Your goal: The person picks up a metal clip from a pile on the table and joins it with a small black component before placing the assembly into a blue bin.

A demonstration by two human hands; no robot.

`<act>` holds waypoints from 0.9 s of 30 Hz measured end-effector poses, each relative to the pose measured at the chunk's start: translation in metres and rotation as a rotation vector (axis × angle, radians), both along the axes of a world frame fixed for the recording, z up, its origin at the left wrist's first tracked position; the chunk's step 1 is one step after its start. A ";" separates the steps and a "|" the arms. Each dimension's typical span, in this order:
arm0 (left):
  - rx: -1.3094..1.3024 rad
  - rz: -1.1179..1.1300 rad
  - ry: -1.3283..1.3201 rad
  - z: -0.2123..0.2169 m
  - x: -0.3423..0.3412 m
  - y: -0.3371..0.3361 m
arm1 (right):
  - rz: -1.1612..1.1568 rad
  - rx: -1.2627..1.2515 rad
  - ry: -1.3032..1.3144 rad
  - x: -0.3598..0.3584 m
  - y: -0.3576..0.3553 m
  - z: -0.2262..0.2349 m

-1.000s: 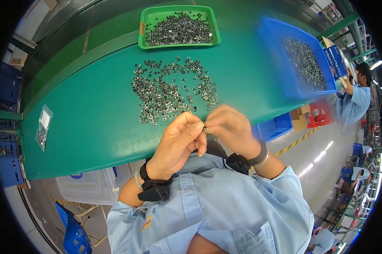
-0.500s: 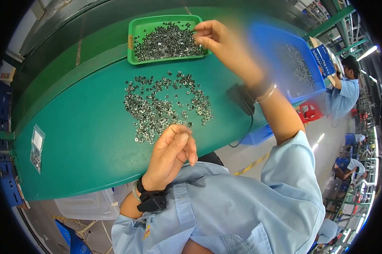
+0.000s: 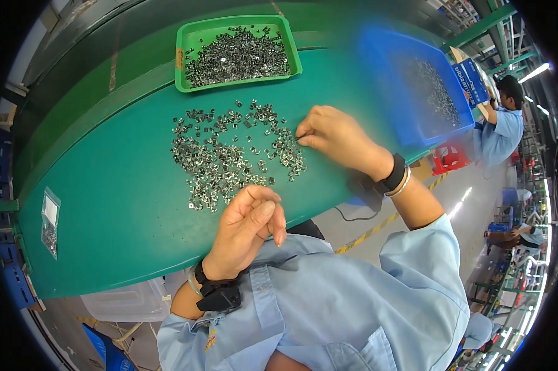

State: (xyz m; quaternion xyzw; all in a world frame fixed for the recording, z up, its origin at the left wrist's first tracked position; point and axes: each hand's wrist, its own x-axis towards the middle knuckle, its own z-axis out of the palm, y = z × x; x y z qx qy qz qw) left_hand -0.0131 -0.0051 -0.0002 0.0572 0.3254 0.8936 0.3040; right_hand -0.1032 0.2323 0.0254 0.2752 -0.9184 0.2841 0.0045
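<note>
Small shiny metal parts (image 3: 220, 164) lie scattered in a loose pile on the green tabletop (image 3: 118, 210). By the pile's right edge is my right hand (image 3: 344, 141), thumb and forefinger pinched together; a tiny dark bit shows at their tips, too small to name. My left hand (image 3: 245, 229) rests at the pile's near edge, palm turned inward, fingers curled with the thumb against them. Whatever it may hold is hidden. Beyond the pile stands a green tray (image 3: 181, 79) heaped with similar small metal parts.
A blue bin (image 3: 408, 133) with more small parts stands at the right. On the table's left lies a clear plastic bag (image 3: 50, 226) of parts. A clear plastic box (image 3: 127, 304) sits below the near edge. A co-worker (image 3: 507, 127) is at the far right, beside a blue box (image 3: 470, 80).
My right hand has come away from the green tray's right edge, toward me, to the right side of the pile. My left hand has hardly moved.
</note>
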 end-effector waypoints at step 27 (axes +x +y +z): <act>-0.054 0.075 -0.055 0.007 0.010 0.004 | 0.125 -0.391 0.256 0.073 -0.052 0.014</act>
